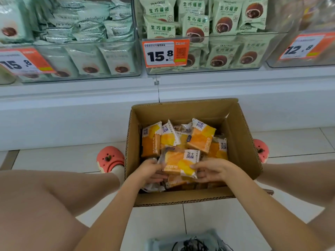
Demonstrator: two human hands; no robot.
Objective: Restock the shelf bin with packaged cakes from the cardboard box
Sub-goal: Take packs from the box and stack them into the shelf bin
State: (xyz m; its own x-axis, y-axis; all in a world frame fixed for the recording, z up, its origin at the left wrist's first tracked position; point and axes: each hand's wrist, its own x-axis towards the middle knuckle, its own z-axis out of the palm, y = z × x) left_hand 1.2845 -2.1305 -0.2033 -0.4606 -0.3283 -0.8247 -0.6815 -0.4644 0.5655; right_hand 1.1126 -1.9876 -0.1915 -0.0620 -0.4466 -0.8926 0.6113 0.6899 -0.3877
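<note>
One packaged cake (181, 163) is pinched at opposite ends by the left hand (150, 169) and right hand (212, 170), likely for a level lift. The cardboard box (241, 142) is kept on the floor between the feet, below the shelf bins (208, 69), presumably for short reaches.

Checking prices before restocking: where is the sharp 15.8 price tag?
The 15.8 price tag hangs at upper centre on the clear bin of green packets, above the cardboard box.

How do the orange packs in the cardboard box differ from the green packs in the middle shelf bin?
The orange packs are orange, yellow and white; the green packs are pale green with a round brown cake pictured. The orange packs lie jumbled in the cardboard box on the floor; the green packs mostly stand upright in the clear shelf bin. Both hands grip one orange pack; nothing touches the green ones. Both are sealed snack packs.
</note>
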